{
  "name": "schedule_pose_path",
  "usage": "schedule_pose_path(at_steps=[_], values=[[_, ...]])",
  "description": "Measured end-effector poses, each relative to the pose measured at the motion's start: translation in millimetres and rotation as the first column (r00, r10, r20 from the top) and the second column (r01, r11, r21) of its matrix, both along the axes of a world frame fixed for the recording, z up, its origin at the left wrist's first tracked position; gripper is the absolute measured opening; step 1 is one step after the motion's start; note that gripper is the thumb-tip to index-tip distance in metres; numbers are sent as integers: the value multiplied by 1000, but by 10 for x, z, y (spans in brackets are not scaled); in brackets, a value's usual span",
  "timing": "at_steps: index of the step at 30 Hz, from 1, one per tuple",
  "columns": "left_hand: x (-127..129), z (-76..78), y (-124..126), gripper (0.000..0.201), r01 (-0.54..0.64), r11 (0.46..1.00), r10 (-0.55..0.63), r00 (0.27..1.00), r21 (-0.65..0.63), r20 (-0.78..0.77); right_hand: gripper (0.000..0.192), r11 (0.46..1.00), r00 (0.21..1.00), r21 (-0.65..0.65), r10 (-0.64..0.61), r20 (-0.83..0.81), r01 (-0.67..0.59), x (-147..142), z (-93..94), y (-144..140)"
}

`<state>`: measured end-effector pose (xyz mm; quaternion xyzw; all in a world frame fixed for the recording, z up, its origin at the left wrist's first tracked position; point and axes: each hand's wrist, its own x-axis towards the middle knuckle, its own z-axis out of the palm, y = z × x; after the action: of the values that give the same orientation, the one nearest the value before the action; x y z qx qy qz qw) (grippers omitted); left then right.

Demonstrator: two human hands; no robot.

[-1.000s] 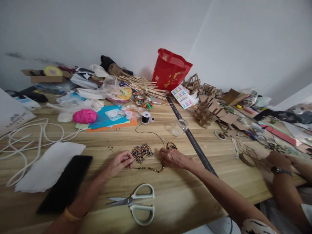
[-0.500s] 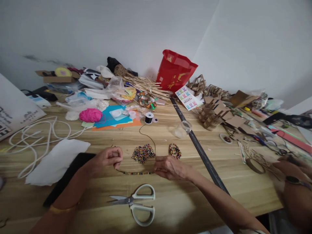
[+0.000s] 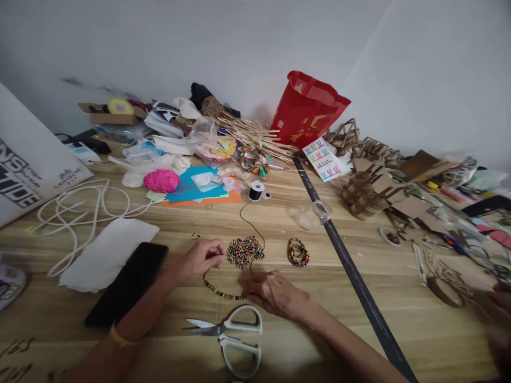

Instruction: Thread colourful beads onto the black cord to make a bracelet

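A strand of small multicoloured beads (image 3: 223,293) on dark cord curves between my two hands, just above the tabletop. My left hand (image 3: 203,256) is closed around its left end, fingertips pinched beside a heap of loose beads (image 3: 243,251). Whether a bead sits in that pinch is too small to tell. With fingers folded together, my right hand (image 3: 277,292) grips the strand's right end, palm down. From there the black cord (image 3: 255,230) runs past the heap to a white-rimmed spool (image 3: 256,190). Open-bladed scissors (image 3: 223,330) with white handles lie below the strand.
Beaded bracelets (image 3: 298,252) lie stacked to the right, by a dark strip (image 3: 355,271). A clear cup (image 3: 315,214) stands behind. A black phone (image 3: 128,282) and white paper (image 3: 109,255) are at left. Craft materials and a red bag (image 3: 307,111) line the wall.
My left hand has moved right, up to the bead heap. The strand, nearly straight before, now bends in a curve. The view has shifted slightly left; a co-worker's arm at right shows less.
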<state>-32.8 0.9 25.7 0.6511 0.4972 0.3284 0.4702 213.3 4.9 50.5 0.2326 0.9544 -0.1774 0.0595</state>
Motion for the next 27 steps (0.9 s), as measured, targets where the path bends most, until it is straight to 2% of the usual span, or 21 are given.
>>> schedule_pose_path(at_steps=[6, 12, 16, 21, 27], values=[[-10, -154, 38, 14, -77, 997, 75, 995, 19, 66, 14, 999, 997, 41, -19, 75, 16, 34, 40, 60], [-121, -239, 79, 17, -191, 982, 189, 976, 8, 106, 10, 999, 1000, 42, -18, 2, 17, 24, 56, 19], [-154, -226, 86, 17, -245, 969, 245, 959, -15, 141, 11, 998, 999, 54, -24, 40, 22, -12, 42, -37], [-151, -176, 83, 18, -260, 965, 258, 959, 5, 119, 9, 998, 999, 53, -28, 37, 26, -63, -48, -76], [-155, -189, 82, 17, -276, 961, 274, 952, 1, 137, 10, 994, 994, 27, -102, -48, 104, -80, -116, -87]])
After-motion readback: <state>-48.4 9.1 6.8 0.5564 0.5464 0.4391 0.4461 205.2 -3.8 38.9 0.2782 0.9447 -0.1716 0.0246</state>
